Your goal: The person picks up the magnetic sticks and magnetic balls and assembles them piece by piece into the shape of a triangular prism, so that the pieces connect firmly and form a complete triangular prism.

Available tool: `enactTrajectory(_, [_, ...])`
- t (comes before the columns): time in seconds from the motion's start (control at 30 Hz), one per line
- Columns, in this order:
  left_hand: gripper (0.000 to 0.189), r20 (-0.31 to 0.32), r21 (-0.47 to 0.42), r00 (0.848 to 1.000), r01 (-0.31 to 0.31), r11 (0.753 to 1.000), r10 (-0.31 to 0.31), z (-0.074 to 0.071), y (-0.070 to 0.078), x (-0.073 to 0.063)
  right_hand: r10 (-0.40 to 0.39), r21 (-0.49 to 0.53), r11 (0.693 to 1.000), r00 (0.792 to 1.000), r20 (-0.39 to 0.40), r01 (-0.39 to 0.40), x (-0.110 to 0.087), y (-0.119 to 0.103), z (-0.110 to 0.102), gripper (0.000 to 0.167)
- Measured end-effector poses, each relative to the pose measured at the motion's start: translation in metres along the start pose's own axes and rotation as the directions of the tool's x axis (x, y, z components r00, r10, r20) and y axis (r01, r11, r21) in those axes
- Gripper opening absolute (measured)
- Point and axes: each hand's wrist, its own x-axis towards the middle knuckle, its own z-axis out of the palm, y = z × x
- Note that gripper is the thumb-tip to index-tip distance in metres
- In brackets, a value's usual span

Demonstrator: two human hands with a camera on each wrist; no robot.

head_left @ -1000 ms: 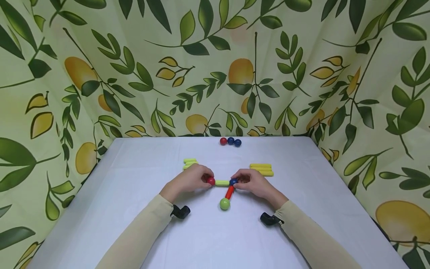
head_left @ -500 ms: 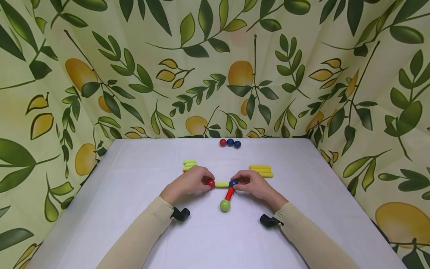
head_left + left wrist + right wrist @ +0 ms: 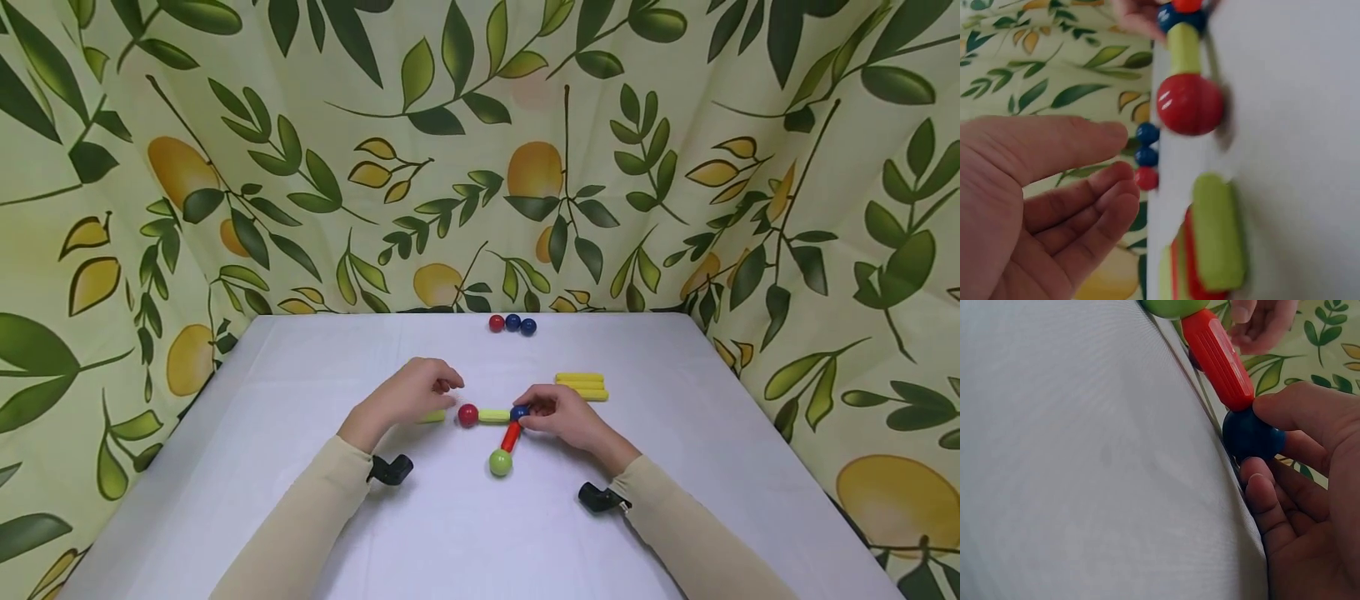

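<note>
My right hand [image 3: 567, 418] pinches a blue ball [image 3: 1250, 434] between thumb and fingers. Joined to that ball are a light-green rod [image 3: 493, 416], which ends in a red ball [image 3: 468, 415], and a red rod [image 3: 1219, 359], which ends in a light-green ball [image 3: 500, 462]. To the left of the red ball hovers my left hand [image 3: 408, 393], thumb and fingers apart, holding nothing. In the left wrist view a pile of light-green rods [image 3: 1219, 234] and red rods [image 3: 1192, 269] lies near its fingertips; the head view mostly hides that pile behind the hand.
A red ball [image 3: 497, 323] and two blue balls [image 3: 513, 322] sit in a row at the far edge of the white table [image 3: 315, 350]. Beyond my right hand lie several yellow rods [image 3: 581, 386]. A leaf-patterned curtain [image 3: 480, 167] surrounds the table.
My left hand has let go of the red ball and moved left and slightly up, over the light-green and red rods. The right hand still holds the blue ball.
</note>
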Motion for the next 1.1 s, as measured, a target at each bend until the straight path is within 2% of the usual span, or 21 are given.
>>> enactTrajectory(0.1, [0.016, -0.011, 0.032, 0.999, 0.035, 0.999, -0.035, -0.012, -0.005, -0.006, -0.004, 0.004, 1.0, 1.0, 0.009, 0.004, -0.001, 0.001, 0.0, 0.022])
enactTrajectory(0.23, [0.008, 0.046, 0.063, 0.997, 0.054, 0.997, -0.057, -0.018, -0.011, -0.011, -0.008, 0.002, 1.0, 1.0, 0.008, 0.008, -0.003, 0.003, 0.0, 0.022])
enactTrajectory(0.33, [0.009, 0.073, 0.076, 0.996, 0.041, 0.996, -0.047, -0.014, -0.012, -0.013, 0.0, -0.001, 1.0, 1.0, -0.002, 0.0, -0.004, 0.004, 0.001, 0.021])
enactTrajectory(0.5, [0.012, 0.078, 0.109, 0.995, 0.055, 0.993, -0.063, -0.003, -0.015, -0.014, 0.007, -0.002, 1.0, 1.0, -0.002, -0.007, -0.006, 0.004, 0.002, 0.021])
enactTrajectory(0.73, [0.009, 0.048, 0.207, 0.999, 0.007, 0.978, -0.017, 0.003, -0.012, -0.019, -0.01, 0.001, 1.0, 1.0, 0.0, 0.01, -0.004, 0.001, 0.003, 0.021])
enactTrajectory(1.1, [0.008, 0.038, 0.266, 0.998, 0.036, 0.963, -0.048, 0.008, -0.004, -0.022, 0.003, 0.0, 1.0, 1.0, 0.014, -0.003, -0.002, -0.002, 0.001, 0.02])
